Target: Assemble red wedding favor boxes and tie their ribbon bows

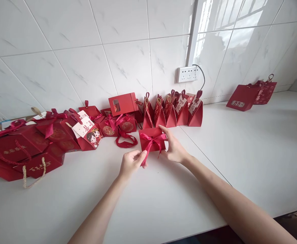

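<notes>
A small red gift box (143, 135) with a bright pink-red ribbon bow (152, 139) stands on the white counter in front of me. My left hand (132, 162) pinches a hanging tail of that ribbon at the lower left of the box. Round the right side of the box my right hand (173, 146) is closed, fingers at its top corner and side. Part of the box's front is covered by the bow. Just behind and left, a loop of dark red ribbon (126, 142) lies on the counter.
Several triangular red boxes (158, 117) line up along the tiled wall. A pile of red gift boxes (16, 144) with rope handles fills the left. Two red bags (245, 98) stand at the far right. A power socket (188, 74) with a black cable is on the wall.
</notes>
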A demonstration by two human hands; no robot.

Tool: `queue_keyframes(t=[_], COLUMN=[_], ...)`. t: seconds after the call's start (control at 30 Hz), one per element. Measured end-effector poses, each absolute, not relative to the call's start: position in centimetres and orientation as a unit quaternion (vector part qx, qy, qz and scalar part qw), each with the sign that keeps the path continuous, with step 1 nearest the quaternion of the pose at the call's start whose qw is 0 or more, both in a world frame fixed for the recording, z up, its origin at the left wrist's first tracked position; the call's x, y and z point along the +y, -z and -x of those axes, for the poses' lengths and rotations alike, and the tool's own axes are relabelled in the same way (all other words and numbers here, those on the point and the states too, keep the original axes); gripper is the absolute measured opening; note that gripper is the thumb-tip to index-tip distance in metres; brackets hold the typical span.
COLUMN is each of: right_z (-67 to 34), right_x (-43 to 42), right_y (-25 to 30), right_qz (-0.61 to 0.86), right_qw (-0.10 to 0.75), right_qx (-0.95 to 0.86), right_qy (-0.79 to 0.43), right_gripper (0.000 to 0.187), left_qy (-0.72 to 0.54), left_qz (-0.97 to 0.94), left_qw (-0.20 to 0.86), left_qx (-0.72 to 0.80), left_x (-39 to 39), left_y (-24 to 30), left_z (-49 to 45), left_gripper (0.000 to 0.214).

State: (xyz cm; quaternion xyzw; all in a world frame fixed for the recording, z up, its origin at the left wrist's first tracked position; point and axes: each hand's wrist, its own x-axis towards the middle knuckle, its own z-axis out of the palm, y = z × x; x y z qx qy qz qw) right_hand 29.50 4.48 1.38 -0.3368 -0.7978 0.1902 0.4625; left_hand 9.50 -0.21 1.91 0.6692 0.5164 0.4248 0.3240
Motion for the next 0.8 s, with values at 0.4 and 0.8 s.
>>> queue_keyframes(t=[0.4, 0.8], right_z=[-29.5, -27.9], right_x=[4.2, 2.6], right_y=[-1.4, -1.9], right_qz=[0.337, 0.258], right_qw=[0.462, 0.461], right_qx=[-0.799, -0.758], right_qy=[-0.185, -0.383], right_gripper=[0.092, 0.083], left_qy=[-0.361, -0.541], left_qz=[-0.737, -0.646], left_qw=[0.187, 0.241], left_qx=[0.540, 0.480], left_x=[0.6, 1.1], left_y=[-2.8, -2.0], left_z=[-6.4, -8.0], left_gripper=[0.032, 0.056])
